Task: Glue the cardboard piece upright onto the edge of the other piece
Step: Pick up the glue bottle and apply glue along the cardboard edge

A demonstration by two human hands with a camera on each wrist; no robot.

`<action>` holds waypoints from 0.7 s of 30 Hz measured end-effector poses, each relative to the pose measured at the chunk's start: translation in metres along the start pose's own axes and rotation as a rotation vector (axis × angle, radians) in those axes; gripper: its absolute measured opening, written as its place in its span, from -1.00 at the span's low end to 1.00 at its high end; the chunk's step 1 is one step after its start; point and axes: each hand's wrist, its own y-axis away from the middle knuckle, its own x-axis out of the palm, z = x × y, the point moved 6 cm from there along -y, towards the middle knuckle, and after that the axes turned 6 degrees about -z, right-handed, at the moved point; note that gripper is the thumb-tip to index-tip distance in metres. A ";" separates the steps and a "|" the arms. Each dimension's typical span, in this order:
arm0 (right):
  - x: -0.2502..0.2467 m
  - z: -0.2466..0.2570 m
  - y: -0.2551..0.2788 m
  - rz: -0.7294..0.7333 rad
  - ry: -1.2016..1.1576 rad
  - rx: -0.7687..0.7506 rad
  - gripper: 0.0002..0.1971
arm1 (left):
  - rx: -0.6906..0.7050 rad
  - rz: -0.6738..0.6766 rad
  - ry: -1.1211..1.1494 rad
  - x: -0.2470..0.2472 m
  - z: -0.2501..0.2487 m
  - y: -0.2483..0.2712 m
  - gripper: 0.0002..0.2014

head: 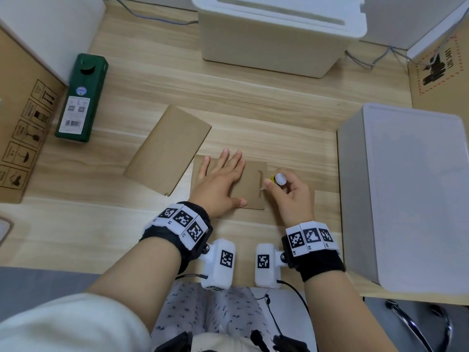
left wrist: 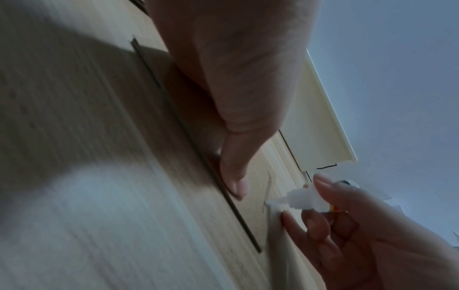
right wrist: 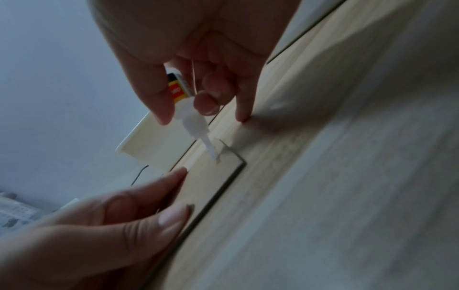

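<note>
A small flat cardboard piece [head: 251, 186] lies on the wooden table in front of me. My left hand [head: 220, 181] presses flat on it with straight, spread fingers. My right hand [head: 284, 186] grips a small glue bottle [head: 278, 179] with a yellow and red label. The bottle's white nozzle [right wrist: 211, 150] points down and touches the cardboard piece [right wrist: 211, 180] near its right edge, where a thin glue line shows. A larger cardboard piece [head: 168, 149] lies flat to the left, just beside the small one.
A grey bin [head: 406, 199] stands close on the right. A white lidded box [head: 276, 34] sits at the back, a green carton [head: 82, 97] at the left, a brown shipping box [head: 22, 128] at the far left. Cables run along the back.
</note>
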 end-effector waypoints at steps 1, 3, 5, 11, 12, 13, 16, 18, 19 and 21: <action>0.001 -0.002 0.001 0.020 0.006 0.010 -0.79 | 0.001 -0.001 0.001 0.000 0.000 0.000 -0.09; 0.002 -0.001 0.003 0.059 0.034 0.011 -0.69 | 0.000 -0.001 0.001 0.001 0.000 0.001 -0.10; 0.001 0.001 0.002 0.052 0.026 -0.001 -0.66 | -0.002 -0.001 0.002 0.000 0.000 0.001 -0.10; 0.004 -0.004 0.001 0.082 0.038 0.044 -0.75 | -0.001 -0.001 -0.014 0.002 0.001 0.000 -0.09; 0.004 -0.003 0.001 0.067 0.041 0.036 -0.75 | -0.002 -0.003 -0.012 0.002 0.001 0.000 -0.09; 0.003 -0.003 0.001 0.045 0.043 0.026 -0.76 | -0.002 -0.003 -0.012 0.002 0.001 0.000 -0.09; 0.002 -0.001 0.000 0.033 0.055 0.011 -0.73 | -0.001 -0.005 -0.017 0.002 0.001 0.000 -0.09; 0.004 -0.003 0.001 0.064 0.034 0.040 -0.71 | -0.002 -0.007 -0.016 0.002 0.002 -0.001 -0.09; 0.003 -0.003 0.001 0.058 0.005 0.058 -0.72 | -0.002 -0.008 -0.015 0.002 0.002 0.000 -0.09; -0.005 -0.005 0.001 -0.008 -0.095 0.111 -0.75 | -0.004 -0.004 -0.011 0.002 0.002 0.000 -0.09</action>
